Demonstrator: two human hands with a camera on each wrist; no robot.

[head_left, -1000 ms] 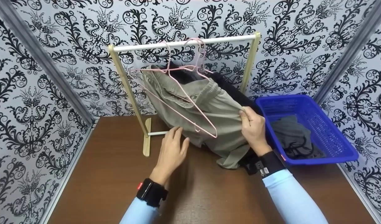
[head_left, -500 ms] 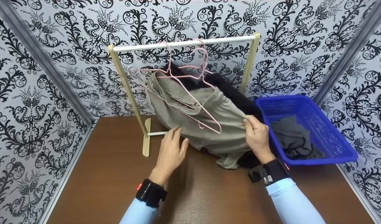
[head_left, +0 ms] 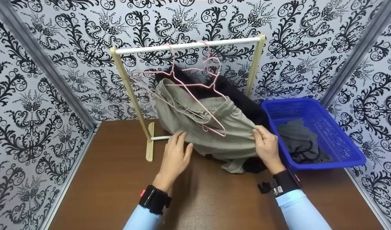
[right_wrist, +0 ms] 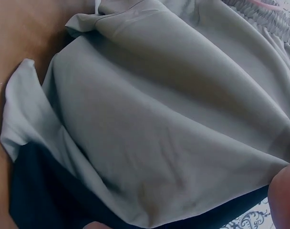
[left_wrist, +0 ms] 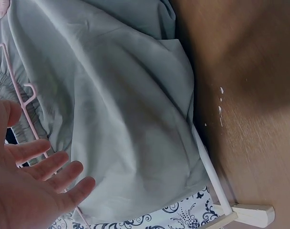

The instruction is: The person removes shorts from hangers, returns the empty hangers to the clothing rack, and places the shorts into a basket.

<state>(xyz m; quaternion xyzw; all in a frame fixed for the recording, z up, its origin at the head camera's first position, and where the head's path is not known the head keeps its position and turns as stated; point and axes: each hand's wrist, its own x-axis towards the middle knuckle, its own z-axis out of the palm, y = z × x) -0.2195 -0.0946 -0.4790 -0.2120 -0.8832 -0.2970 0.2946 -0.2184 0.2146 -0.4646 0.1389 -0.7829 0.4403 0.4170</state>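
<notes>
Grey-green shorts (head_left: 233, 137) hang on a pink wire hanger (head_left: 195, 95) from the white rod of a small wooden rack (head_left: 185, 45). A black garment (head_left: 243, 102) hangs behind them. My left hand (head_left: 182, 140) lies flat with straight fingers against the shorts' lower left edge. The left wrist view shows the left hand (left_wrist: 45, 176) spread and holding nothing beside the shorts (left_wrist: 116, 105). My right hand (head_left: 259, 132) pinches the shorts' right edge. In the right wrist view the shorts (right_wrist: 173, 119) lie over dark cloth (right_wrist: 45, 191), and only the thumb (right_wrist: 284, 191) shows.
A blue plastic basket (head_left: 288, 101) with a grey garment (head_left: 297, 137) in it stands at the right on the brown table (head_left: 112, 179). A second pink hanger (head_left: 211, 64) hangs on the rod. The rack's wooden foot (head_left: 149, 143) stands left of my hand. Patterned walls close in three sides.
My right hand has moved down and to the right with the shorts' edge, and the shorts and hanger have sunk lower. My left hand has hardly moved.
</notes>
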